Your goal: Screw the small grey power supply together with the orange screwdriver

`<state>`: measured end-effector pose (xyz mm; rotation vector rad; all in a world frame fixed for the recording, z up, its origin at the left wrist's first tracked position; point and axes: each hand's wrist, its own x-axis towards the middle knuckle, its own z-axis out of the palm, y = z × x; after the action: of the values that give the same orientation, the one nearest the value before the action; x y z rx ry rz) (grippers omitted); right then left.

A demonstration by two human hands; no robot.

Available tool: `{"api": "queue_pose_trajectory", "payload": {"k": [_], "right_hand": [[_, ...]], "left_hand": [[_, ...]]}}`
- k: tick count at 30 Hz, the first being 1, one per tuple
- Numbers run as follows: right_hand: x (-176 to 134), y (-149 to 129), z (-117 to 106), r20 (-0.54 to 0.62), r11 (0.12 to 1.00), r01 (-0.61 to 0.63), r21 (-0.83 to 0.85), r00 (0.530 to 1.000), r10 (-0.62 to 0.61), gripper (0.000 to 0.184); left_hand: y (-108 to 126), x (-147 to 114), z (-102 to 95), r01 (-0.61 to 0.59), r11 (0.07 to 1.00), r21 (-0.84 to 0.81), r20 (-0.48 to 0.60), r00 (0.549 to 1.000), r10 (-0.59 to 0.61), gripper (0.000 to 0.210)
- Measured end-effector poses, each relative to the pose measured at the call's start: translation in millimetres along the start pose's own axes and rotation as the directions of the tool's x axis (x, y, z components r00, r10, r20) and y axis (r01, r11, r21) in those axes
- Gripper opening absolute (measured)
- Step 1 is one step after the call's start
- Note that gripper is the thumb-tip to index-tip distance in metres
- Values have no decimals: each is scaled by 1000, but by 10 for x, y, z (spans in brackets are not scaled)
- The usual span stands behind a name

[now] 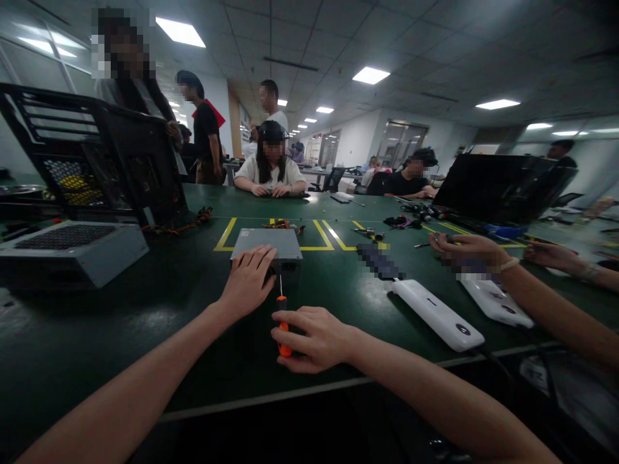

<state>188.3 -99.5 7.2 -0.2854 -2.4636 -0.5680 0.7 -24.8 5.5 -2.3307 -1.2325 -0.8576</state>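
In the head view, a grey metal computer power supply (267,242) lies on the green table in front of me. My left hand (249,282) grips its near left corner, fingers over the top and thumb by the front face. A screwdriver (284,327) with an orange and black handle is held in my right hand (314,339), fingers closed round the handle. Its thin shaft points away from me toward the power supply's front face, below the socket. Whether the tip touches a screw is too small to tell.
To the left are another power supply (104,270) and a black computer case (91,154). White power banks (435,316) with cables lie to the right, near another person's hand (471,251). Yellow tape (323,236) marks the green table (193,361). Further back stands a black panel (503,190); people sit opposite.
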Motion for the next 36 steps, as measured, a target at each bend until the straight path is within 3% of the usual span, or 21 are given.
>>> {"api": "queue_pose_trajectory", "payload": {"k": [15, 26, 32, 36], "right_hand": [[-14, -16, 6, 137, 1000, 10, 25, 991, -13, 29], [-5, -14, -23, 5, 999, -39, 11, 999, 39, 30], [-11, -12, -15, -47, 998, -3, -61, 999, 0, 31], [-23, -2, 4, -161, 993, -112, -37, 981, 105, 32]], "left_hand": [[16, 5, -7, 4, 1000, 8, -8, 1000, -4, 49], [13, 2, -9, 5, 1000, 8, 1, 1000, -5, 47], [6, 5, 1, 0, 1000, 3, 3, 1000, 0, 47], [7, -2, -6, -3, 1000, -8, 5, 1000, 3, 47]]}}
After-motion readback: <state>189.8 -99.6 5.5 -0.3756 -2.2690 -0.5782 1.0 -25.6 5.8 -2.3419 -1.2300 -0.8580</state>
